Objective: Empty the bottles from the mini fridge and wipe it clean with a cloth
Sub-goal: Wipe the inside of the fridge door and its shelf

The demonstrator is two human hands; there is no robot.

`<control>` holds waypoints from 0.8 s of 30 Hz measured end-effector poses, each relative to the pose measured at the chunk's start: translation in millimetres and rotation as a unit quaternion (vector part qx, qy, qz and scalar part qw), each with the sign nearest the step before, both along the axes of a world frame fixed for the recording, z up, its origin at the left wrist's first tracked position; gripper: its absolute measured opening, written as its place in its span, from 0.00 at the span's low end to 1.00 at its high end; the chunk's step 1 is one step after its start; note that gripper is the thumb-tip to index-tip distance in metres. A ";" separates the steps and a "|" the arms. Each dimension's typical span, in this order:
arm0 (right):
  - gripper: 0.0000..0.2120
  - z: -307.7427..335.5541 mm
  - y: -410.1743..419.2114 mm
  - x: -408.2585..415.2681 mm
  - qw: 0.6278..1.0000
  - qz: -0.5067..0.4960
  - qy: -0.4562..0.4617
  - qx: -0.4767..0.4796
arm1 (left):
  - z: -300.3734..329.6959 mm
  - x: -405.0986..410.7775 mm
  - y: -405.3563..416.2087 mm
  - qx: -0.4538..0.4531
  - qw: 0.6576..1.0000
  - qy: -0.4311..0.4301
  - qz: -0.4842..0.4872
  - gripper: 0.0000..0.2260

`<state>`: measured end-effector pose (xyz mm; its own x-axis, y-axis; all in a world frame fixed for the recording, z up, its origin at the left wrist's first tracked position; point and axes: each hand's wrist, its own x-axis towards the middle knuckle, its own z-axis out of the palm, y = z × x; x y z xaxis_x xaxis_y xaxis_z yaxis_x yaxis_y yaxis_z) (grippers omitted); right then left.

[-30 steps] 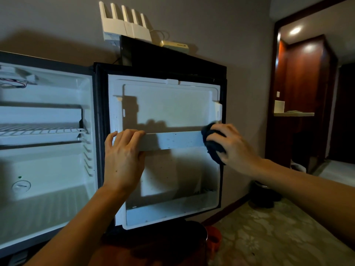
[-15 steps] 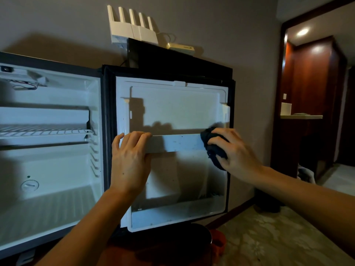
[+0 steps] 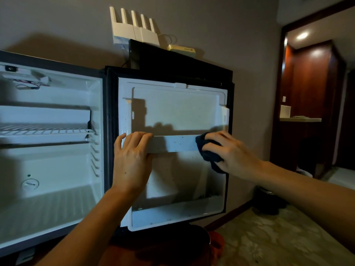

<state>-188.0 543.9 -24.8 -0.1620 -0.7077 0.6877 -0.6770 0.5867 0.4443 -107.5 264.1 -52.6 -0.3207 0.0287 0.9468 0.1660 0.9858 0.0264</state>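
right hand (image 3: 233,151): fingers curled over a dark cloth (image 3: 208,152), pressing it on the 3 o'clock end of the door rail (image 3: 173,144)
left hand (image 3: 131,156): fingers hooked over the rail's 9 o'clock end, bracing it
cloth: soft, light, bunches easily, so keep it wadded under the palm
rail: thin plastic, probably flexes, go gentle
mini fridge (image 3: 50,150): at 9 o'clock of the door, open, no bottles visible inside

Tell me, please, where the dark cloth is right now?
In the head view, the dark cloth is under the right hand, pressed against the right end of the white door shelf rail; the left hand grips the rail's left end.
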 end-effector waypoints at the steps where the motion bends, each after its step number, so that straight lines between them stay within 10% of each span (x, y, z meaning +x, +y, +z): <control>1: 0.20 4.4 -1.8 0.9 0.999 0.000 -0.007 -0.042 | -0.3 0.2 0.3 0.001 1.000 0.000 0.000 0.20; 4: 0.20 8.4 -11.1 4.9 0.992 0.008 -0.028 -0.121 | -0.2 0.5 -1.2 0.003 1.000 -0.002 0.001 0.21; 9: 0.21 -1.9 -5.1 7.5 0.997 0.000 0.005 0.077 | -0.3 0.7 -1.2 0.002 1.000 -0.009 0.004 0.21; 15: 0.19 9.1 -19.0 8.1 0.993 0.006 -0.021 -0.114 | -1.6 0.0 -1.0 0.003 1.000 -0.004 0.003 0.21; 20: 0.19 0.3 -12.2 10.2 0.998 0.006 -0.007 0.061 | -0.6 0.0 -0.7 0.000 1.000 -0.002 0.000 0.21; 24: 0.19 11.6 -18.4 7.5 0.994 0.004 -0.036 -0.106 | -1.6 -1.2 -0.2 0.002 1.000 0.006 -0.001 0.21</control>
